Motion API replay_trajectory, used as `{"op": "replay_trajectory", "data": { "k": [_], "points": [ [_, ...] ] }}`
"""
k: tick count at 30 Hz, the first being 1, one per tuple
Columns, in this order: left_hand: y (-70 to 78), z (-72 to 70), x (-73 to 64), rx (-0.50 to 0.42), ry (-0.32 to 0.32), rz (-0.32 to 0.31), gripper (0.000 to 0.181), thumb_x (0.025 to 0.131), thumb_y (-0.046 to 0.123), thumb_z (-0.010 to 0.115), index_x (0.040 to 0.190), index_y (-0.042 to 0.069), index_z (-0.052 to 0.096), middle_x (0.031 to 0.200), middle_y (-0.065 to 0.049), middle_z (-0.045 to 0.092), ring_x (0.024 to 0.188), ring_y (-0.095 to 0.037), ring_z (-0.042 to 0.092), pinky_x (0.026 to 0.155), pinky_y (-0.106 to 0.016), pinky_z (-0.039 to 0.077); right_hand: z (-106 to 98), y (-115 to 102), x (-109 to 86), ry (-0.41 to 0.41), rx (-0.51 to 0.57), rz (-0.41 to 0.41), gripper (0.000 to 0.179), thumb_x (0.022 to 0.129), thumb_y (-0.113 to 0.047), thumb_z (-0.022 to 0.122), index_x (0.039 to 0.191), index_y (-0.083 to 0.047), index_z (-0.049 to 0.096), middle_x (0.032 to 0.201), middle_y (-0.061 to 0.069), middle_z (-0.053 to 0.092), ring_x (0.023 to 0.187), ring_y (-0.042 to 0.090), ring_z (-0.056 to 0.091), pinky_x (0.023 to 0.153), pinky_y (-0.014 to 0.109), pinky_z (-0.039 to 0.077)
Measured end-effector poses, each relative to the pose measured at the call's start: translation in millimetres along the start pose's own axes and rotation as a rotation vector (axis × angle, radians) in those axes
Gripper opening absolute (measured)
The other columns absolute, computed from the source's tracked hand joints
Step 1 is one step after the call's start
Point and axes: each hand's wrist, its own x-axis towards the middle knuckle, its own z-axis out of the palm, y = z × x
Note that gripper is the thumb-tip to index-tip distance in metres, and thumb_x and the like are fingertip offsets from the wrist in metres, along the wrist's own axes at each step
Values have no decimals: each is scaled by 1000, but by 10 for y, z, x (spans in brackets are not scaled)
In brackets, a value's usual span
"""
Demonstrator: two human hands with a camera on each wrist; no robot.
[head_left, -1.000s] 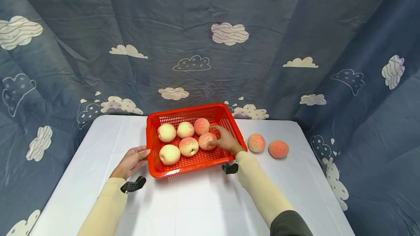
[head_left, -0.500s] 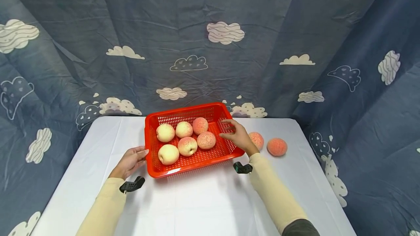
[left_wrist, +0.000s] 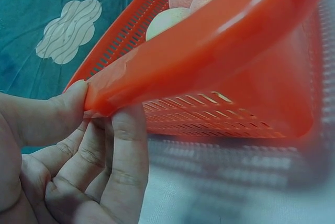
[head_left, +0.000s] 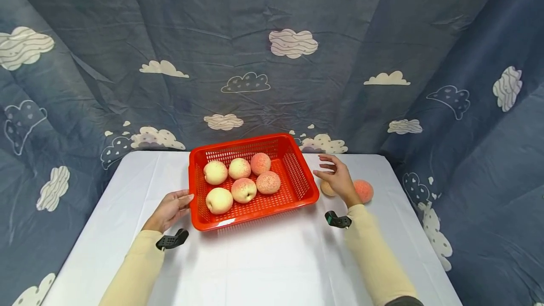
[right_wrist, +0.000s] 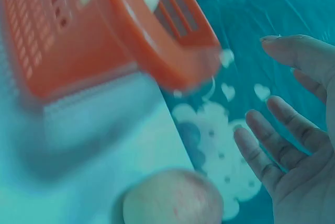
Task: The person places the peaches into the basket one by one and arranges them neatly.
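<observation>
My left hand (head_left: 171, 209) pinches the left rim of a red plastic basket (head_left: 255, 215). In the left wrist view the thumb lies on the rim (left_wrist: 178, 59) and the fingers (left_wrist: 128, 145) are beneath it. Inside the basket are several peaches, some pale yellow (head_left: 219, 200), others pinker (head_left: 268, 182). My right hand (head_left: 340, 181), with nothing in it, is just right of the basket and overlaps a peach (head_left: 327, 189) on the table, hiding part of it. The right wrist view shows its spread fingers (right_wrist: 275, 145) apart from that peach (right_wrist: 172, 200).
Another pinkish peach (head_left: 364, 191) lies on the white-covered table (head_left: 255, 268), right of the right hand. A dark blue curtain (head_left: 255, 107) with cloud prints hangs behind the table and along its sides. Each wrist wears a small black device (head_left: 172, 240).
My right hand has left the peach inside the basket, crossed the right rim and moved right over the table peaches. The left hand stays on the rim.
</observation>
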Motion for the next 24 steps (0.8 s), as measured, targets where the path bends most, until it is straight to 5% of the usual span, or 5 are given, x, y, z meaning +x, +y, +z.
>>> {"op": "replay_trajectory", "data": {
  "k": [15,24],
  "points": [
    [1,-10,10,4,2,-13,38,99,11,53,130,-9,41,84,5,63,72,-6,56,63,-19,49,-646,366,-173,234,-106,132,62,84,-11,76,138,-5,46,140,18,45,132,35,36,110,52,24],
    [0,-5,22,14,1,-16,42,99,11,53,133,-10,39,85,5,63,72,-6,56,63,-19,49,-858,616,-327,308,-94,223,70,84,-15,75,144,-8,41,149,16,35,139,36,23,112,56,17]
  ]
}}
